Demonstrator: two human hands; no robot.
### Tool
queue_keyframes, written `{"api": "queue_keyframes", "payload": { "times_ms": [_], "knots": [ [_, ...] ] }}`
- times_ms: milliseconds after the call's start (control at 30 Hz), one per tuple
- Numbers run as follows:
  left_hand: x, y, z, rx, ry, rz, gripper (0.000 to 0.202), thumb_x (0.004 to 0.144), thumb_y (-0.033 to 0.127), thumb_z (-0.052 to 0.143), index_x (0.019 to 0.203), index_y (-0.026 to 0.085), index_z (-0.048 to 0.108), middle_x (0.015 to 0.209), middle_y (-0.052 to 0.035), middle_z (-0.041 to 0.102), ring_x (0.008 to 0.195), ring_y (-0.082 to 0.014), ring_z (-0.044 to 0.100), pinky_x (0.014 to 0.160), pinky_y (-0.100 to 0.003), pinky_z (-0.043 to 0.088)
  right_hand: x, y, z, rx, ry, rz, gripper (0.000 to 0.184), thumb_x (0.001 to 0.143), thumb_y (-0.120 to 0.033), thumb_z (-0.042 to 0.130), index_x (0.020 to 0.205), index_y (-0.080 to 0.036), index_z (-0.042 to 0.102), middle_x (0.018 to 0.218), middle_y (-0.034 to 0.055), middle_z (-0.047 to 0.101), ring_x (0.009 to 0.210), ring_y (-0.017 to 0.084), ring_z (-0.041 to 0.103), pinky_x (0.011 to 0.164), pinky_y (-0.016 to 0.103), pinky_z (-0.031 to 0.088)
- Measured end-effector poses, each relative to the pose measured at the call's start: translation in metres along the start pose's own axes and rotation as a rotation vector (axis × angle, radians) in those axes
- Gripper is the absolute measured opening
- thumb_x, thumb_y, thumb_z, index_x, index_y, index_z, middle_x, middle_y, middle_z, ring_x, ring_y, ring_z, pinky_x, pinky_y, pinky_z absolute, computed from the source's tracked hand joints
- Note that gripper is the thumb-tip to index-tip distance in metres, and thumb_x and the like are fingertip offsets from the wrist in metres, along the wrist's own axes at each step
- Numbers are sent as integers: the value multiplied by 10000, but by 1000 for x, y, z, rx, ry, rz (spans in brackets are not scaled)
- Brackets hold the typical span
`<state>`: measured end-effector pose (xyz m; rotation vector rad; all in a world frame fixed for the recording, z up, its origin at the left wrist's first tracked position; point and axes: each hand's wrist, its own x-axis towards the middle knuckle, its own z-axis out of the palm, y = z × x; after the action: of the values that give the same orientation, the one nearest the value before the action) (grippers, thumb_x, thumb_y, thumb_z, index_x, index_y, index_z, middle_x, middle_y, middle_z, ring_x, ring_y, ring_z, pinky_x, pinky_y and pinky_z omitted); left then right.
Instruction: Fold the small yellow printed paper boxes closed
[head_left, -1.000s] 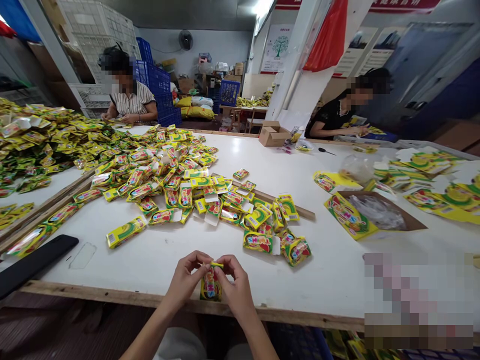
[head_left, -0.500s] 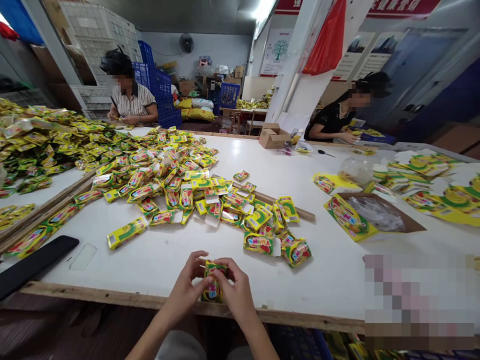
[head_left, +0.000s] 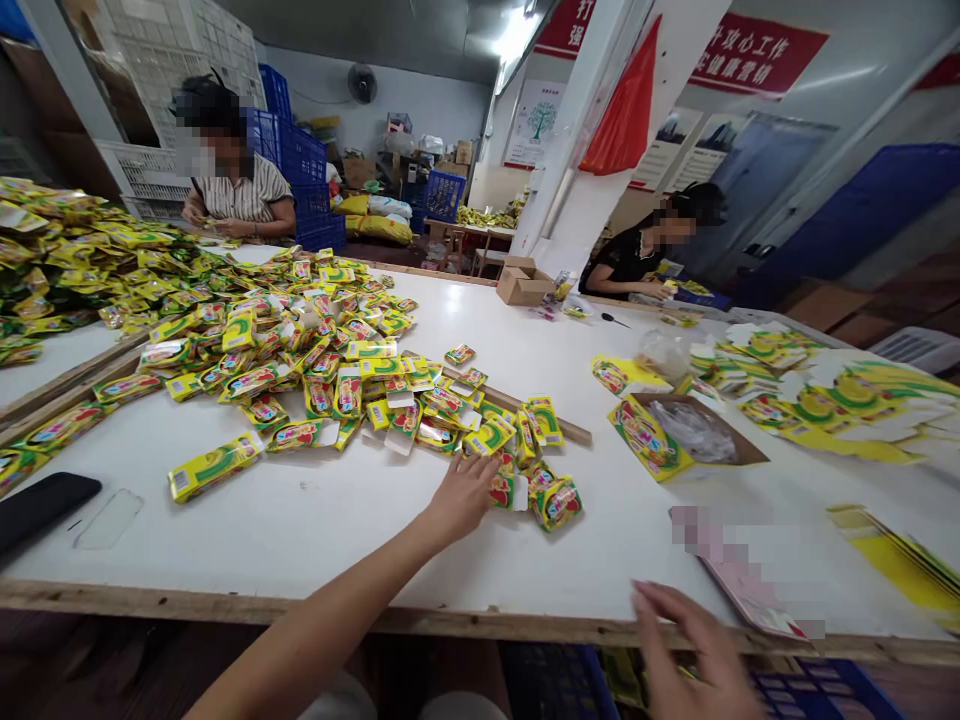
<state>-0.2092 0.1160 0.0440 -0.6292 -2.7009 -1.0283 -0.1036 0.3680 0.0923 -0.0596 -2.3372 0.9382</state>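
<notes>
My left hand (head_left: pixel 466 490) reaches forward to the near edge of the pile of small yellow-green candy boxes (head_left: pixel 349 390). Its fingers are stretched out over a small box with a raised white end flap (head_left: pixel 510 490), touching or just above it. My right hand (head_left: pixel 694 650) is off to the lower right, past the table's front edge and blurred by motion. Its fingers are apart and I see nothing in it. Below it, partly hidden, is a blue crate (head_left: pixel 817 690). Two boxes (head_left: pixel 555 497) lie just right of my left hand.
A heap of small packets (head_left: pixel 90 260) fills the far left. A wooden strip (head_left: pixel 574 430) crosses the table. An open display box (head_left: pixel 652 440) holds clear plastic. Flat cartons (head_left: pixel 817 400), a pink phone-like object (head_left: pixel 742 580) and a black phone (head_left: pixel 45 510) lie around. Two co-workers sit opposite.
The small box held between both hands has left them. My left hand has reached forward to the pile; my right has swung right and down past the table edge. The view has turned right.
</notes>
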Motion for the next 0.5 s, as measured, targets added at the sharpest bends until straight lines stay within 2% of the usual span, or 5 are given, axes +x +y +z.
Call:
{"api": "queue_keyframes", "payload": {
  "times_ms": [100,233,333,400,500],
  "knots": [
    [-1,5,8,43,-32,-9,593,745,67,585,1304,221,460,1198,-131,597,1159,-323,503,1028,-518,301,-19,-17,50,149,-128,48,328,816,-509,554,862,-202,660,918,96,664,844,259,610,807,395,484],
    [-36,5,-7,5,1,-121,480,782,142,589,1242,219,477,1076,-116,602,1008,-302,553,863,-445,419,-33,-21,102,307,-298,202,345,782,-505,583,907,-191,655,935,103,682,808,254,643,743,382,518],
    [-68,3,-21,-324,107,-266,357,849,184,523,1195,252,466,987,-49,591,893,-212,579,809,-342,457,-40,-31,128,487,-423,290,334,779,-465,609,966,-188,621,979,105,682,853,250,666,773,368,537],
    [-86,3,-28,-546,161,-349,355,864,227,527,1207,260,440,961,-30,559,819,-176,585,747,-296,480,-44,-42,140,600,-458,308,313,793,-438,610,987,-193,593,992,99,672,881,241,668,788,354,544],
    [-106,3,-36,-751,156,-395,383,879,287,539,1241,274,416,1031,-39,515,799,-153,605,699,-269,500,-48,-60,151,697,-473,301,269,814,-399,610,994,-204,568,989,81,655,889,224,661,774,326,549]
  ]
}}
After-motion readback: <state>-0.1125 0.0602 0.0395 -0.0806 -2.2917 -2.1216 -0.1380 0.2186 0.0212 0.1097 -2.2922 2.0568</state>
